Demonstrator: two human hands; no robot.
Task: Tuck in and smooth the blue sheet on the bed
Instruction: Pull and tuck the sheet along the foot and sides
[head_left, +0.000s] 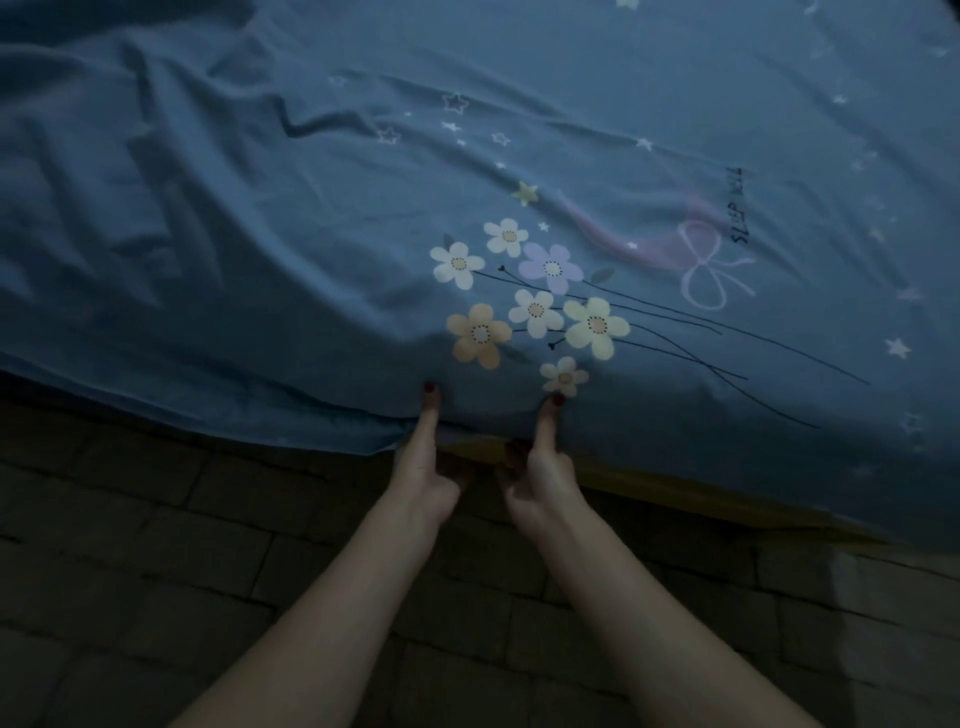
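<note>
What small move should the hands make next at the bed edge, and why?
Probably push the pinched hem under the mattress. Both the left hand and right hand grip the sheet at the edge, thumbs on top, fingers underneath. To the left the hem hangs loose, and the sheet there is wrinkled, so tucking here first, then working leftward, seems sensible.

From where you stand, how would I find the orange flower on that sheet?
Start at the blue sheet, near its front edge just above the left hand. A printed bunch of flowers sits there. The orange flower is its lower-left bloom, the only orange one among white, cream and purple.
</note>
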